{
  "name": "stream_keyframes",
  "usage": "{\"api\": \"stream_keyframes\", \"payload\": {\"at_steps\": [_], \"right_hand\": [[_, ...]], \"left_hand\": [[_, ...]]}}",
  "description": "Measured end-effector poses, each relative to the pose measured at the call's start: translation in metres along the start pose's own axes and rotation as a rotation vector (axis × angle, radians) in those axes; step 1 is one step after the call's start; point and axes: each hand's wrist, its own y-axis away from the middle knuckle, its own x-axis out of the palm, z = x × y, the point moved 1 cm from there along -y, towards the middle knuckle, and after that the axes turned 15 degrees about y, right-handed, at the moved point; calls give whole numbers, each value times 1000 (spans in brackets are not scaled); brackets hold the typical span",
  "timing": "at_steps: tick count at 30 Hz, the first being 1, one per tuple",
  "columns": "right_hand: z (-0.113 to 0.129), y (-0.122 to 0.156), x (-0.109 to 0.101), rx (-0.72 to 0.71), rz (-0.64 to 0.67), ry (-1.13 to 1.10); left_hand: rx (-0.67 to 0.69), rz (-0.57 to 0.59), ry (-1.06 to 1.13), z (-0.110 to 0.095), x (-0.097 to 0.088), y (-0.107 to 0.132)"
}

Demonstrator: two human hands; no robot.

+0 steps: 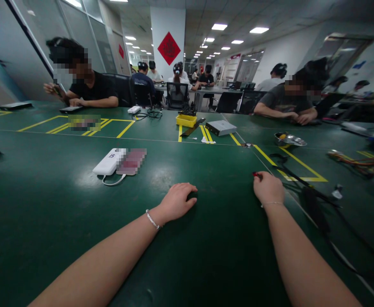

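Observation:
My left hand point(178, 202) rests on the green tabletop point(212, 238), with thumb and fingers apart and nothing in between. My right hand point(269, 188) is closed at the right, close to the table. A small red and dark thing point(255, 174) pokes out past its fingers; most of it is hidden, so its kind does not show. Beyond my left hand lie a white power bank point(106, 164) marked 15 and a blurred-out flat reddish thing point(132, 162). A short white cable point(113, 183) runs between these two.
Black cables point(316, 204) lie right of my right hand. Farther off are a metal bowl point(291, 140), a grey box point(221, 127), a yellow bin point(187, 120) and bundled coloured wires point(355, 162). Two people point(91, 87) sit across the table; several more work behind.

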Motion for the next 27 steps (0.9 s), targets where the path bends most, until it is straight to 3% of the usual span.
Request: {"api": "stream_keyframes", "payload": {"at_steps": [2,7,9,14,17,21,24,27], "right_hand": [[19,10,-12,-130,-79,-66],[83,60,-39,-733,-183,-294],[103,81,-46,-904,-180,-344],[117,99,-52,-1020,-156,-422],[103,81,-47,-925,-180,-436],[61,40,-26,-515,-194,-224],[24,15,1,-178,-116,-27],[-4,-1,26,-33,9,50]], "left_hand": [[-48,-24,61,-3,-1,0],[-151,-104,261,-6,-1,1],[-154,-95,346,-6,0,1],[-174,-23,567,0,1,-3],[-241,-58,777,3,-2,-6],[-321,-134,993,5,-6,-8],[-339,-175,1106,4,-7,-7],[-359,-186,1181,3,-8,-7]]}}
